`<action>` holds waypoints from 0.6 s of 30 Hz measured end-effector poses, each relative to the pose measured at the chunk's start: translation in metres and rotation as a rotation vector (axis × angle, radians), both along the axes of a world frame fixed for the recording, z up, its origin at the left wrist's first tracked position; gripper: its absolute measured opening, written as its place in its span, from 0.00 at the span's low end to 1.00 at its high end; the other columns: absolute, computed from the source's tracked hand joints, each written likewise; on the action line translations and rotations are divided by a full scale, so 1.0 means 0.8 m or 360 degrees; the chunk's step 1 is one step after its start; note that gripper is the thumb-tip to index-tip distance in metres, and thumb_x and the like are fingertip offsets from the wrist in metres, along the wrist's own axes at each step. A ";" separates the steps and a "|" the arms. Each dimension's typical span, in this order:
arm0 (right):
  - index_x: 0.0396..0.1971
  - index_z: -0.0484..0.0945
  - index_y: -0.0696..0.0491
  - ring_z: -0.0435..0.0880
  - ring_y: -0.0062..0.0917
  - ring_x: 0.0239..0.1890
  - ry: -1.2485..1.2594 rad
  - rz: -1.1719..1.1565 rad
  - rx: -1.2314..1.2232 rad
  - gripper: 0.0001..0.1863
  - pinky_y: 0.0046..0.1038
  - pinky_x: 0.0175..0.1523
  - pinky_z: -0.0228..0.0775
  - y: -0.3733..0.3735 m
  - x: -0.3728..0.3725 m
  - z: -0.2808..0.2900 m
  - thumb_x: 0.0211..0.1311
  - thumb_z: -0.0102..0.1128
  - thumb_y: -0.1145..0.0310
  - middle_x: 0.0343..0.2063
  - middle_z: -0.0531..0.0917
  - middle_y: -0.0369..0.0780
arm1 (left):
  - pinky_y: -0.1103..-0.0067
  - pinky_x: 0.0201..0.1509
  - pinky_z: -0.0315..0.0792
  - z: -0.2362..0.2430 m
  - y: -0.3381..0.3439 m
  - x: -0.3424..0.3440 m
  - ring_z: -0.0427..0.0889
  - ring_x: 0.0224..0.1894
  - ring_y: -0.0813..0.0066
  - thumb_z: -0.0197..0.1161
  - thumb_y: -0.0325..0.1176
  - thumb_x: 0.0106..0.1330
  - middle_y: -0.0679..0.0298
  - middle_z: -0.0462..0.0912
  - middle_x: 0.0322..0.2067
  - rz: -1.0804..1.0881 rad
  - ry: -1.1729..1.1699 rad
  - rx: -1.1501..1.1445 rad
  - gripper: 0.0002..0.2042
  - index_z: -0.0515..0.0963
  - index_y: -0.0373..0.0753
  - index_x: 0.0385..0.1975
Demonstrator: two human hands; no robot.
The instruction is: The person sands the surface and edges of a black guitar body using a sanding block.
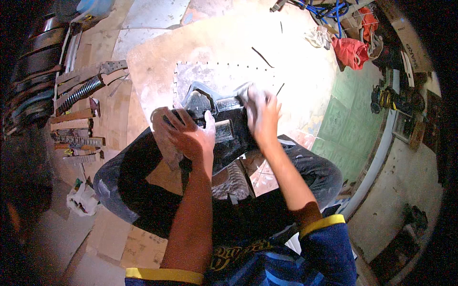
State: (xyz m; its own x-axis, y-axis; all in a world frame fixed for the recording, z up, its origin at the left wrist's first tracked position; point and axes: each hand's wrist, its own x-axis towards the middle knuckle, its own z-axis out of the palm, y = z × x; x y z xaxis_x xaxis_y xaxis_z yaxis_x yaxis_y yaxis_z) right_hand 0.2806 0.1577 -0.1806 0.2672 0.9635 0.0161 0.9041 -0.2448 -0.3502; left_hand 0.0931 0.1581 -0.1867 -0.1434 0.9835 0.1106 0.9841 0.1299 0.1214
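A glossy black moulded panel (238,126), with a looped opening at its far left and a rectangular recess, is tilted above my crossed legs. My left hand (188,133) grips its left side, the thumb lying along the near face and the other fingers spread beyond the edge. At the far right corner my right hand (262,109) rests against the panel, its whitish, dusty fingers smeared by motion. Whether anything lies under those fingers is hidden. Beneath the panel's far side lies a grey foam mat (219,71) with a toothed edge.
Hand tools, including a hammer (95,107) and a spring-like black coil (81,95), lie on cardboard to the left. At the far right are blue cables (329,9) and a red cloth (352,52). A white crumpled bag (82,199) sits beside my left knee.
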 end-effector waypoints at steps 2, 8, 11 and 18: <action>0.56 0.81 0.45 0.75 0.52 0.54 0.0143 0.0113 0.0077 0.21 0.47 0.57 0.70 -0.010 -0.006 0.013 0.62 0.69 0.69 0.53 0.77 0.52 | 0.44 0.67 0.64 -0.002 -0.004 0.001 0.61 0.70 0.31 0.69 0.58 0.59 0.41 0.61 0.71 0.0022 0.0013 -0.0016 0.41 0.67 0.34 0.65; 0.57 0.81 0.40 0.75 0.51 0.54 0.0121 0.0016 0.0055 0.20 0.51 0.55 0.71 0.040 0.004 0.015 0.64 0.66 0.67 0.54 0.76 0.52 | 0.43 0.73 0.54 -0.013 -0.005 0.005 0.60 0.71 0.30 0.65 0.61 0.62 0.40 0.58 0.73 0.0112 -0.0054 0.0002 0.44 0.62 0.39 0.73; 0.53 0.83 0.41 0.76 0.50 0.53 0.0099 0.0217 0.0174 0.20 0.50 0.55 0.71 -0.022 -0.005 0.004 0.60 0.71 0.68 0.51 0.78 0.50 | 0.43 0.74 0.54 -0.010 -0.007 0.012 0.59 0.72 0.31 0.64 0.61 0.63 0.42 0.59 0.73 0.0198 0.0006 -0.0106 0.43 0.64 0.39 0.72; 0.59 0.81 0.42 0.78 0.47 0.55 0.0095 -0.0153 0.0179 0.23 0.51 0.58 0.70 0.085 0.076 0.036 0.63 0.69 0.62 0.49 0.83 0.49 | 0.47 0.79 0.44 -0.025 -0.007 0.017 0.46 0.79 0.38 0.60 0.62 0.66 0.45 0.54 0.77 0.0166 -0.0056 -0.0096 0.42 0.63 0.39 0.74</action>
State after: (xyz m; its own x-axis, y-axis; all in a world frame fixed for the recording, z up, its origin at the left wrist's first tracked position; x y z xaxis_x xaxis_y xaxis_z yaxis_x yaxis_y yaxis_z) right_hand 0.3413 0.2258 -0.1521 0.3617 0.9265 0.1038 0.8551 -0.2853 -0.4330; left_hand 0.1065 0.1527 -0.2069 -0.2482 0.9677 0.0447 0.9601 0.2396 0.1444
